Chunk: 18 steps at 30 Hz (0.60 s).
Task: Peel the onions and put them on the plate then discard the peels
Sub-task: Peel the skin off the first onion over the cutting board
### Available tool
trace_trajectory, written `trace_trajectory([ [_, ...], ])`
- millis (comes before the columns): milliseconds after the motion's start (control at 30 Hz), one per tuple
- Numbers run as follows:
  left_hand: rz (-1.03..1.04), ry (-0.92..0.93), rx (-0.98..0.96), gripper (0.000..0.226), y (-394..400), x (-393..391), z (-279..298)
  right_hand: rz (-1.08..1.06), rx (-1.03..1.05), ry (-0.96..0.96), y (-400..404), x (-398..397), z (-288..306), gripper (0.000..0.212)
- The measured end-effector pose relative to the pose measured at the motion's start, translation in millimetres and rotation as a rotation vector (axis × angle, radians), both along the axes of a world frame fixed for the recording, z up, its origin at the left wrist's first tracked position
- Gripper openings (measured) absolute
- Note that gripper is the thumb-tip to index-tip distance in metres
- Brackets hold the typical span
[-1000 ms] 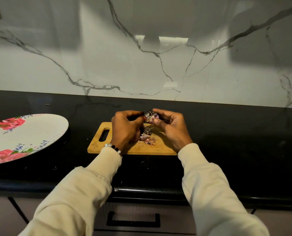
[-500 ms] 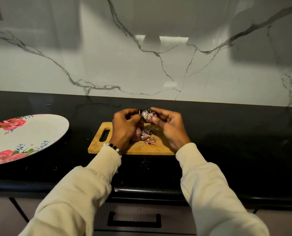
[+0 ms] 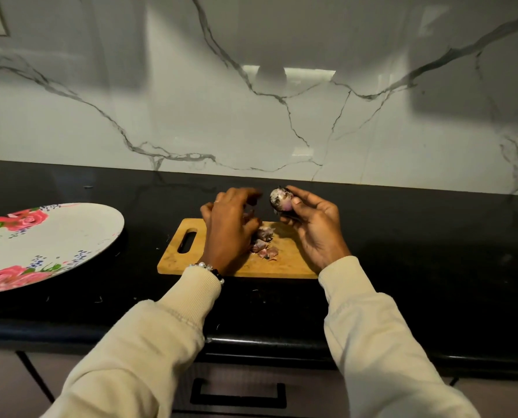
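Leftmost, a round plate (image 3: 70,233) painted with pink roses sits on the black counter (image 3: 417,267), part of it cut off by the frame edge. Next comes a wooden cutting board (image 3: 173,257) with a handle slot at its left end, long side running left to right. Over the board hovers the left hand (image 3: 227,227), seen from the back, fingers loosely curled and blurred; whether they hold a scrap of skin I cannot tell. Just right of that hand, a small heap of purplish onion peels (image 3: 263,244) lies on the board. Further right, the right hand (image 3: 315,227) is raised above the board's far edge, thumb and fingertips pinching an onion (image 3: 280,200). It is small and roundish, pale white on its upper left face with dark specks, and pinkish purple lower down near the thumb. Its long axis stands roughly upright, a dark tip pointing up toward the marble wall (image 3: 251,116). Cream sleeves cover both arms.
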<state>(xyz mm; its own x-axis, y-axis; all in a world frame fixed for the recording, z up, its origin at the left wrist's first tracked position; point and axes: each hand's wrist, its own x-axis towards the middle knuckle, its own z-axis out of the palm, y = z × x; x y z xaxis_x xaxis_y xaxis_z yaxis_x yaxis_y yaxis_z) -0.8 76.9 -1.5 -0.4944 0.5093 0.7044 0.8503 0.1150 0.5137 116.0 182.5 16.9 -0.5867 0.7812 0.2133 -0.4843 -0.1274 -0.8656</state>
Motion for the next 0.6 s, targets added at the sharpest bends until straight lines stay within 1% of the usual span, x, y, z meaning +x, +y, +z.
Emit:
trace_trajectory([
  [33, -0.041, -0.032, 0.012, 0.036, -1.1, 2.0, 1.2, 0.000, 0.000, 0.001, -0.2, 0.5, 0.3, 0.026],
  [67, -0.036, -0.016, 0.033, 0.030, -0.8, 1.1, 1.2, 0.001, 0.002, 0.001, 0.0, 0.7, 0.3, 0.026],
  [100, -0.012, 0.020, 0.024, 0.016, -1.3, 0.9, 1.1, 0.004, 0.006, 0.000, 0.1, 1.2, 0.3, 0.026],
  [133, 0.043, 0.057, 0.001, 0.019, -1.2, 0.9, 0.4, 0.005, 0.008, -0.001, 0.4, 1.4, 0.3, 0.026],
  [167, 0.088, 0.087, -0.026, 0.031, -1.7, 1.2, 0.6, 0.005, 0.007, 0.001, 0.1, 1.6, 0.5, 0.026],
  [200, 0.112, 0.111, -0.031, 0.033, -2.7, 2.1, 1.2, 0.003, 0.007, 0.003, -0.1, 1.6, 0.6, 0.026],
  [233, 0.113, 0.125, -0.006, 0.025, -1.9, 2.6, 2.0, 0.003, 0.008, 0.005, -0.2, 1.7, 0.8, 0.026],
  [267, 0.096, 0.124, 0.008, 0.011, -0.8, 2.5, 2.0, 0.003, 0.011, 0.006, -0.1, 1.6, 0.7, 0.026],
  [300, 0.092, 0.101, 0.026, 0.013, -1.5, 4.1, 2.6, 0.005, 0.015, 0.005, -0.3, 1.6, 0.5, 0.026],
  [333, 0.084, 0.073, 0.027, 0.026, -2.7, 5.0, 3.5, 0.006, 0.018, 0.005, -0.5, 1.7, 0.3, 0.026],
  [367, 0.082, 0.076, 0.022, 0.030, -3.1, 4.0, 3.9, 0.006, 0.021, 0.004, -0.6, 1.8, 0.0, 0.025],
  [400, 0.083, 0.101, 0.027, 0.024, -3.2, 3.7, 4.0, 0.007, 0.024, 0.001, -0.7, 1.6, -0.4, 0.025],
  [433, 0.100, 0.131, 0.012, 0.014, -3.3, 3.3, 3.7, 0.008, 0.029, -0.003, -0.8, 1.6, -0.5, 0.024],
  [467, 0.125, 0.155, -0.004, 0.013, -3.6, 4.2, 3.6, 0.007, 0.036, -0.005, -0.7, 1.4, -0.5, 0.024],
  [500, 0.156, 0.170, -0.015, 0.027, -4.3, 5.3, 3.1, 0.007, 0.041, -0.008, -1.0, 1.4, -0.5, 0.023],
  [533, 0.174, 0.188, -0.011, 0.035, -4.7, 6.2, 3.1, 0.008, 0.046, -0.010, -1.1, 1.2, -0.5, 0.023],
  [567, 0.182, 0.205, 0.015, 0.033, -4.5, 6.3, 2.9, 0.010, 0.049, -0.014, -1.0, 1.0, -0.5, 0.023],
  [600, 0.177, 0.222, 0.037, 0.023, -3.8, 4.7, 2.3, 0.013, 0.053, -0.020, -1.0, 1.2, -0.5, 0.023],
])
